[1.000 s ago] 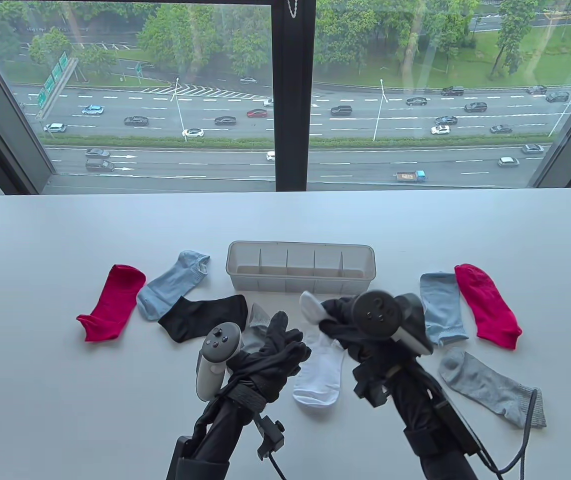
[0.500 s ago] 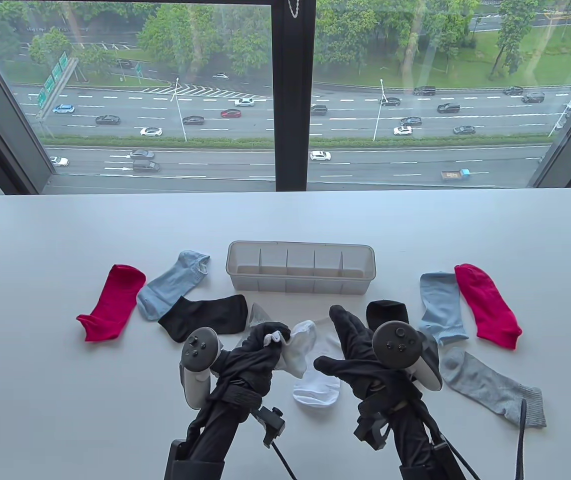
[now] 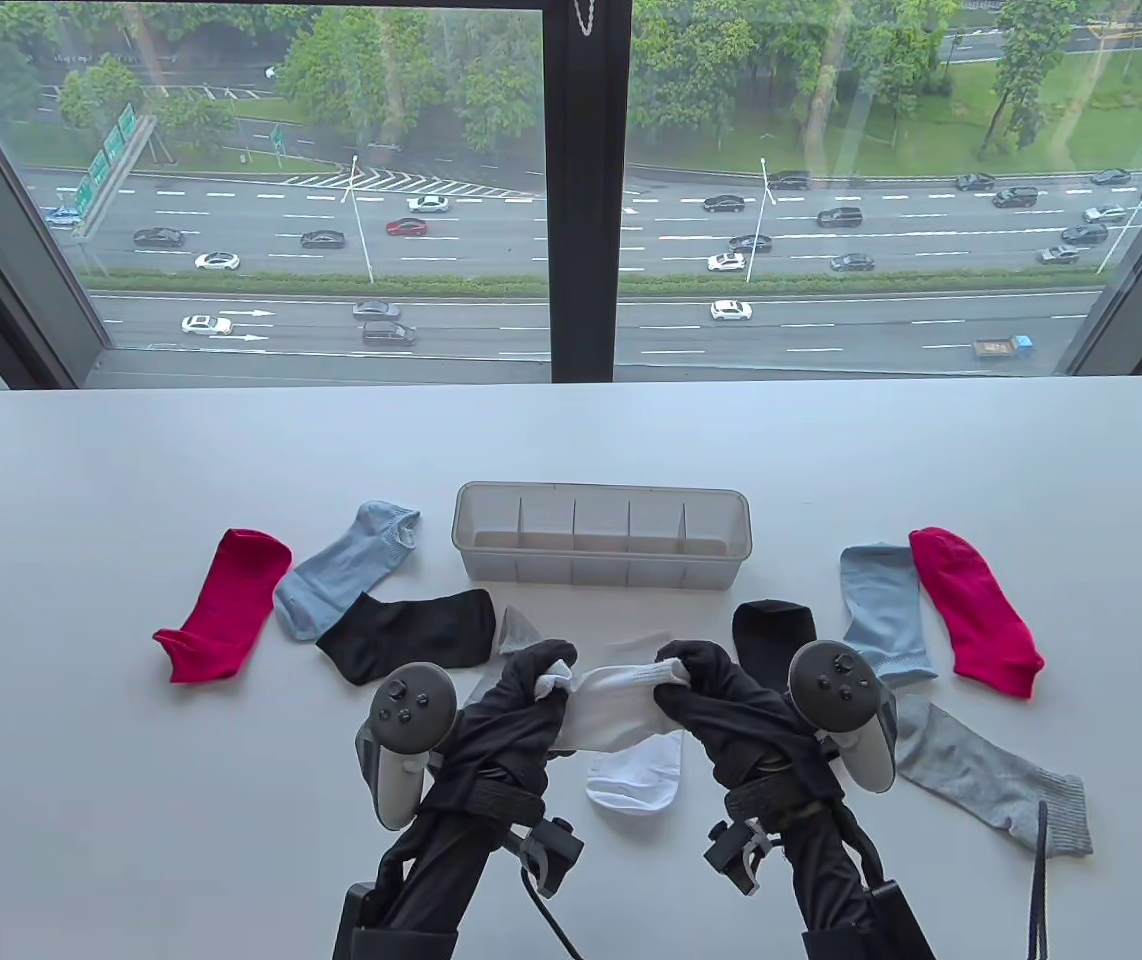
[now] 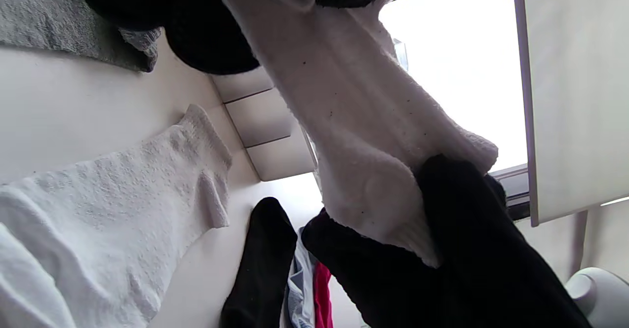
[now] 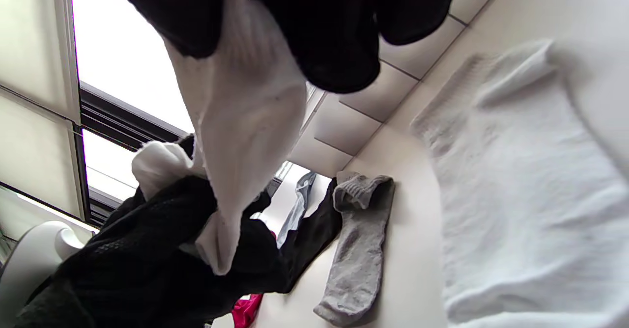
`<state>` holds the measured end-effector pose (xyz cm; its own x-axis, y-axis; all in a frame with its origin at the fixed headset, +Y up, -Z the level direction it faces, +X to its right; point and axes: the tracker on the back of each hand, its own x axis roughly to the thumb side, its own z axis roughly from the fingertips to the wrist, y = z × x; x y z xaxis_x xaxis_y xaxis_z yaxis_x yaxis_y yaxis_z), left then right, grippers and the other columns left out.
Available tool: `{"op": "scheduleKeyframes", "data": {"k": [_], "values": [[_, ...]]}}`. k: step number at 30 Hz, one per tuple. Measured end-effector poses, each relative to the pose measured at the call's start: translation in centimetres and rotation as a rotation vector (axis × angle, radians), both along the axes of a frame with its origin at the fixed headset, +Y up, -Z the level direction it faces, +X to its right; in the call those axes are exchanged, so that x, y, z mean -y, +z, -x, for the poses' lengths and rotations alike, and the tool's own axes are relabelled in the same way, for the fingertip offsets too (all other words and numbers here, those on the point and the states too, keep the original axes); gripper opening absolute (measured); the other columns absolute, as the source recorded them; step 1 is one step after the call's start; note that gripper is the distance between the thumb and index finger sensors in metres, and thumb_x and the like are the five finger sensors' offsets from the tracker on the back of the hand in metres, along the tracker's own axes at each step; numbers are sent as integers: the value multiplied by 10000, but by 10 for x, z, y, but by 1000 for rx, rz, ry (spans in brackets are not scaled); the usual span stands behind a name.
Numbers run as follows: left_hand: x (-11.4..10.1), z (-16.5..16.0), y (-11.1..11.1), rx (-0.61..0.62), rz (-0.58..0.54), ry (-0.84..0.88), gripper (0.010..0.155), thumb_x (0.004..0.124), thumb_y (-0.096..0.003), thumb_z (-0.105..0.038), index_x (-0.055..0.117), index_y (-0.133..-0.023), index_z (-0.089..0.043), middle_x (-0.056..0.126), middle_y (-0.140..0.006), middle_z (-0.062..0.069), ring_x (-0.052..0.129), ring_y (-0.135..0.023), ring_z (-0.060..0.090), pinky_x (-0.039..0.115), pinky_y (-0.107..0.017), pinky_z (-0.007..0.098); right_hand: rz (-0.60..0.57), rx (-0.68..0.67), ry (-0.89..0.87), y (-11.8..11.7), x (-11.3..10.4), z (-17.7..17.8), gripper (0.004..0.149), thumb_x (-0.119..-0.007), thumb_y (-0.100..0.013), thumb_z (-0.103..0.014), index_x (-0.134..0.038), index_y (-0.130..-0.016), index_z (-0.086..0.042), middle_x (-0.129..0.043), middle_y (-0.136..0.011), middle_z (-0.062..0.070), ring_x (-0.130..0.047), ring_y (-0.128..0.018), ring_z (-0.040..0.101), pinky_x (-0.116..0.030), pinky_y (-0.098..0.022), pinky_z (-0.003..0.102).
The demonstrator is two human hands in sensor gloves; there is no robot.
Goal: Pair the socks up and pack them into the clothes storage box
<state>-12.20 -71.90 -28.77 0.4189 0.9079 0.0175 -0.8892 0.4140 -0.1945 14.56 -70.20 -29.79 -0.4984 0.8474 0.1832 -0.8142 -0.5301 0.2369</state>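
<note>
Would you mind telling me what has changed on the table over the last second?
The right hand, open half a second ago, has closed on the free end of the lifted white sock; the left hand keeps the other end, stretching it above the second white sock. The other socks and storage box stayed put.

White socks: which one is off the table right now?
The white sock stretched between the left hand and right hand, each pinching one end. The other white sock lies flat beneath it.
</note>
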Motion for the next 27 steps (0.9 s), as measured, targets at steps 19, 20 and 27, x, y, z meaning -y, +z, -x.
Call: {"op": "scheduleKeyframes", "data": {"k": [19, 20, 27], "values": [[-11, -10, 3, 7, -186, -22, 397, 752, -506, -289, 814, -870, -144, 942, -744, 155, 917, -704, 414, 605, -664, 674, -24, 65, 96, 13, -15, 7, 609, -753, -536, -420, -609, -1035, -102, -797, -957, 241, -844, -798, 435, -609, -666, 634], [-10, -10, 4, 9, -194, 2, 395, 750, -505, -292, 815, -866, -144, 938, -763, 156, 914, -715, 415, 606, -665, 673, 46, -8, 85, 12, -11, 11, 659, -735, -544, -445, -549, -1066, -90, -716, -1015, 273, -770, -858, 480, -563, -683, 654], [-9, -11, 4, 40, -199, 46, 381, 730, -507, -330, 796, -830, -139, 917, -812, 174, 896, -750, 435, 608, -661, 674, -17, 65, 9, 8, -2, 11, 429, -743, -537, -411, -692, -930, -248, -908, -822, 21, -912, -765, 263, -628, -715, 563]]}}
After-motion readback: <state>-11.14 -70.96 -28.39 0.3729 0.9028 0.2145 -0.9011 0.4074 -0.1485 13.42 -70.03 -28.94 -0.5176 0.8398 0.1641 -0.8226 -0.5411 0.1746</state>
